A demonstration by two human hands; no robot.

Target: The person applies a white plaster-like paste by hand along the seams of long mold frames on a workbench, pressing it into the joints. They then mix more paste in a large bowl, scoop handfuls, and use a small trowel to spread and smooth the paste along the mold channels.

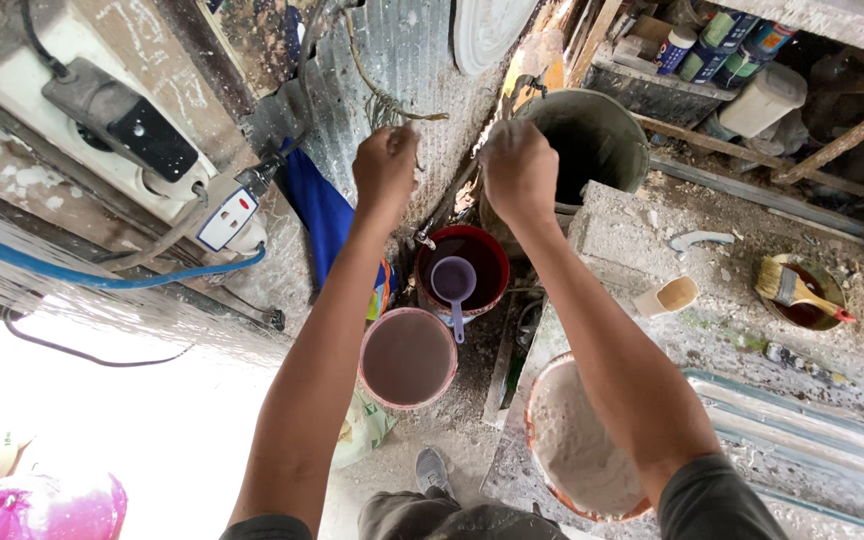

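Dusty concrete floor is seen below a red bucket [461, 267]. Above this bucket, twine [384, 100] is pinched in the closed left hand [385, 163]; the right hand [518, 168] is clenched beside it, its contents hidden.

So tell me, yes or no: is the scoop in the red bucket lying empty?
No: the purple scoop sits in the red bucket with dark liquid around and inside its bowl.

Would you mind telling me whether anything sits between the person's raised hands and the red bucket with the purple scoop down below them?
Nothing visible blocks the way. The left hand and right hand are closed and raised against the corrugated wall, and the space beneath them is open down to the red bucket holding the purple scoop.
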